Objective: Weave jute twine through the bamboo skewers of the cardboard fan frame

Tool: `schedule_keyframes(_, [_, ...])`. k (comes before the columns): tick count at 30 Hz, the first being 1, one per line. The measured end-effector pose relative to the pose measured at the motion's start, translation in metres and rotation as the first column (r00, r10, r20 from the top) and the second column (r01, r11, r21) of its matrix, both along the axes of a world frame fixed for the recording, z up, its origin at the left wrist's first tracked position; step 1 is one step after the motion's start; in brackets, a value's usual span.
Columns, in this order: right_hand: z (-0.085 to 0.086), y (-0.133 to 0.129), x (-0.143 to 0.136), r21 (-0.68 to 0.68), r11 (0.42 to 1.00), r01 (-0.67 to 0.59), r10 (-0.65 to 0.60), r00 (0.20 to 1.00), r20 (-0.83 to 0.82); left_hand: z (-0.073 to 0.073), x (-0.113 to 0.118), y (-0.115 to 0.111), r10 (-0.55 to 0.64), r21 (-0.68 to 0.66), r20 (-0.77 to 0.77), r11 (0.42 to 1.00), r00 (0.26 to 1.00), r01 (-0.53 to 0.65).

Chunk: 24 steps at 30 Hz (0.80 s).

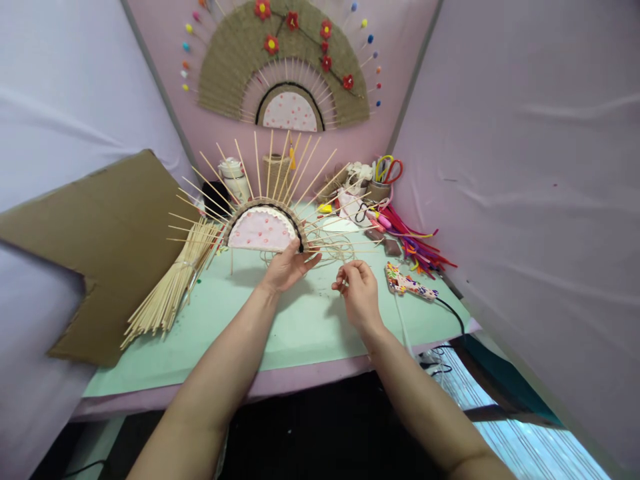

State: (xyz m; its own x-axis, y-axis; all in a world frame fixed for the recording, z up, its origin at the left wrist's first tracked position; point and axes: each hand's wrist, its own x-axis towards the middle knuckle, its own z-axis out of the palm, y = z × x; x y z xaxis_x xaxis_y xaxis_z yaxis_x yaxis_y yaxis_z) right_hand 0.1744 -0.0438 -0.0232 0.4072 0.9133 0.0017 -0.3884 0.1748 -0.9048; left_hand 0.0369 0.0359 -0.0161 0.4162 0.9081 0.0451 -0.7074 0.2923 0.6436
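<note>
My left hand (pixel 289 268) grips the lower right corner of a half-round fan frame (pixel 263 228), thumb on its front. The frame has a white, pink-dotted centre, a black and twine-coloured rim, and thin wooden sticks (pixel 257 163) fanning out from its curved edge. It is held up above the table. My right hand (pixel 357 290) is to its right, thumb and fingers pinched together near loose twine (pixel 340 250). What lies between those fingertips is too fine to be sure of; it may be the twine.
A bundle of sticks (pixel 173 290) lies left beside cut cardboard (pixel 115 247). A patterned glue gun (pixel 410 283) with a cord rests right. Behind are a white bottle (pixel 234 177), a twine spool (pixel 277 172), scissors (pixel 390 169) and coloured pipe cleaners (pixel 415 243). A finished fan (pixel 225 73) hangs on the wall.
</note>
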Motion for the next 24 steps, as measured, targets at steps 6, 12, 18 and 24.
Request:
schedule_keyframes(6, [0.003,-0.002,0.0,0.004,1.0,-0.029,0.03,0.997,-0.069,0.002,0.001,-0.001,0.01,-0.001,0.007,1.0,1.0,-0.01])
schedule_keyframes(12, [0.007,-0.002,0.003,-0.014,0.998,-0.055,0.053,0.992,-0.118,0.002,0.001,-0.001,0.01,-0.023,0.008,1.0,1.0,-0.01])
schedule_keyframes(18, [0.011,-0.001,0.004,-0.012,0.999,-0.044,0.042,0.99,-0.138,0.003,0.002,-0.003,0.019,0.009,-0.026,1.0,0.999,-0.018])
schedule_keyframes(24, [0.012,0.0,-0.001,0.009,1.0,-0.02,0.022,0.989,-0.15,0.002,0.003,-0.003,0.014,0.047,-0.041,0.999,0.999,-0.012])
